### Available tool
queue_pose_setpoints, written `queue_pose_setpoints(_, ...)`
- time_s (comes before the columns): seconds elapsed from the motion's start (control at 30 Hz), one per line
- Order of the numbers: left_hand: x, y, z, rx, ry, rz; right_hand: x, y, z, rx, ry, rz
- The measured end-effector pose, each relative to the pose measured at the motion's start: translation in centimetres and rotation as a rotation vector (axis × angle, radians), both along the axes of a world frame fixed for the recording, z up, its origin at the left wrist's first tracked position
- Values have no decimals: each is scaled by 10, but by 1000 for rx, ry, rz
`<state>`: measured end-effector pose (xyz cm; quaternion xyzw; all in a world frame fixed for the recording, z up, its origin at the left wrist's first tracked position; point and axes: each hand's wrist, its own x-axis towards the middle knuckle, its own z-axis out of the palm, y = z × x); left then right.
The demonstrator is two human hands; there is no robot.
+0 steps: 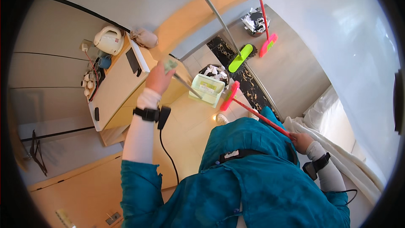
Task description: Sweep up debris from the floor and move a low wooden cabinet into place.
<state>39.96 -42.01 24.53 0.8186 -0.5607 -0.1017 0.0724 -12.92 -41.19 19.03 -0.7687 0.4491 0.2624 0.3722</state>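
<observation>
My left hand (pixel 159 77) grips the upper end of the dustpan's metal handle, beside a blurred pale green part. The pale green dustpan (pixel 207 88) hangs or rests at the lower end, partly over a waste bin (pixel 216 71) filled with torn white and dark scraps. My right hand (pixel 302 142) is closed round the red handle of a broom (pixel 269 120). Its pink bristled head (pixel 231 96) is right of the dustpan, near my pale clogs (pixel 222 119). A bright green broom head (pixel 241 58) on a long metal pole lies farther off, by the black patterned strip.
A desk (pixel 121 85) at left holds a white kettle (pixel 109 40), a blue mug (pixel 104 61) and cups. A cloth bag (pixel 144 38) is at its back corner. White bedding (pixel 335 155) lies at right. Another filled bin (pixel 255 22) and pink broom head (pixel 269 45), possibly reflections, appear beyond.
</observation>
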Motion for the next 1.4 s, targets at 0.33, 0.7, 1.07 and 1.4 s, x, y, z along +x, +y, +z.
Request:
queue_pose_setpoints(0.33,23,151,-2,-146,127,223,40,22,3,88,-189,-230)
queue_pose_setpoints(0.7,20,219,-57,17,113,366,161,-24,7,-36,-209,-47)
queue_pose_setpoints(1.07,27,235,-83,88,189,372,231,-60,-63,-187,-253,67)
queue_pose_setpoints(1.4,41,230,-117,56,200,349,203,-28,-6,148,-40,-285)
